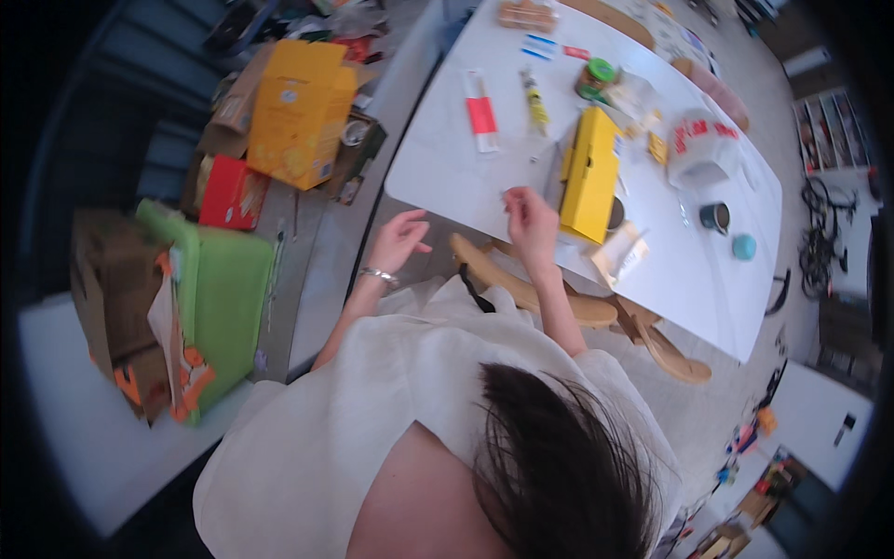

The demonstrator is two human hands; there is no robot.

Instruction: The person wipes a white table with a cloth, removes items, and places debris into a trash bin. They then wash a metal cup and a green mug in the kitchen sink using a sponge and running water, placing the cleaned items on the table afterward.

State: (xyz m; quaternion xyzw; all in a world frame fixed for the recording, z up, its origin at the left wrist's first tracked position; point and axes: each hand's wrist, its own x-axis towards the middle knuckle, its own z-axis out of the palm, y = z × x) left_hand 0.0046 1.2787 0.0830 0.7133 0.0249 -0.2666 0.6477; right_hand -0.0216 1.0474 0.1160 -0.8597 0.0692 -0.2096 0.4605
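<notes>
My left hand (399, 241) hovers just off the near left corner of the white table (433, 175), fingers apart, with nothing in it; a silver bracelet (379, 276) is on that wrist. Over the table's near edge is my right hand (531, 222), its fingertips drawn together; whether something small is between them cannot be told. Close to its right lies a long yellow cardboard box (591, 178). Beyond my hands are a red and white packet (482, 115), a slim yellow packet (535, 105) and a jar with a green lid (595, 78).
Wooden chairs (597, 311) stand against the near table edge. Farther right on the table are a white plastic bag (702, 150), a dark mug (714, 217) and a turquoise round object (744, 247). At left are a green plastic bin (227, 300), an orange-yellow carton (297, 112) and a red box (232, 193).
</notes>
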